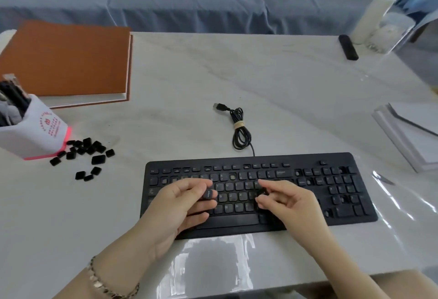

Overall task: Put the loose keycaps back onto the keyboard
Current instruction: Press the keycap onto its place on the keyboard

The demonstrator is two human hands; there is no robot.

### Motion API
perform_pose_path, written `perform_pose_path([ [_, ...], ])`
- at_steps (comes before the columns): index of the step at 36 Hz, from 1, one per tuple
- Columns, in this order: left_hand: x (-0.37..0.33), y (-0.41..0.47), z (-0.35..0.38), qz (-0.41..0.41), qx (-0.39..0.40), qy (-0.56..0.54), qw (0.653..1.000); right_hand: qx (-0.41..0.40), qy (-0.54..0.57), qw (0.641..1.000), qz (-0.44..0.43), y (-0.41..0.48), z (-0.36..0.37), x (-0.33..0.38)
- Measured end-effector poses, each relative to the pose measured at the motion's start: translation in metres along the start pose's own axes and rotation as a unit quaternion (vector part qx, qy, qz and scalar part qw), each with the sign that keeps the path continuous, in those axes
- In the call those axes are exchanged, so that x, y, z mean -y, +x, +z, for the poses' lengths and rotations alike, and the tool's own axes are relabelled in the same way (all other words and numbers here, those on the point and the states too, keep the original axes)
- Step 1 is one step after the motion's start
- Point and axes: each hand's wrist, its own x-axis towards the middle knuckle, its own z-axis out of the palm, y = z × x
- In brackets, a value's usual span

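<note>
My left fingers (199, 183) pinch one black keycap (209, 194) between thumb and forefinger, its printed face turned toward me, and the other fingers of the left hand (180, 206) curl loosely under it. My right fingers (272, 186) pinch a small dark piece (263, 192); I cannot tell whether it is a second keycap. The right hand (289, 203) hangs just above the letter rows, the left over the left end of the keyboard (331, 181).

The keyboard lies along the near edge of the desk (284, 85), with several sockets bare in its upper rows. Its cable (240, 130) sits bundled just behind it, plug pointing left. The loose keycaps (83, 149) lie scattered near the left edge, touching the foot of a white pen pot (35, 132). An orange book (68, 61) fills the far left corner; a black remote (348, 47) lies at the far right.
</note>
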Motion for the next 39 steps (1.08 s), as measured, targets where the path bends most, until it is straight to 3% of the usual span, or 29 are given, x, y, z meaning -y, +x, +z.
perform_pose_path([
  [11,0.011,0.016,0.03,0.002,-0.007,0.014,1.0,-0.143,-0.106,0.984,-0.013,0.023,-0.086,-0.028],
  [24,0.017,0.023,0.043,0.043,0.005,0.089,0.995,-0.131,-0.171,0.974,-0.072,0.034,-0.112,-0.056],
  [30,0.019,0.026,0.045,0.049,0.0,0.109,0.993,-0.115,-0.265,0.947,-0.143,0.04,-0.115,-0.062],
  [39,0.022,0.028,0.043,0.052,0.005,0.114,0.992,-0.111,-0.259,0.947,-0.154,0.051,-0.112,-0.069],
])
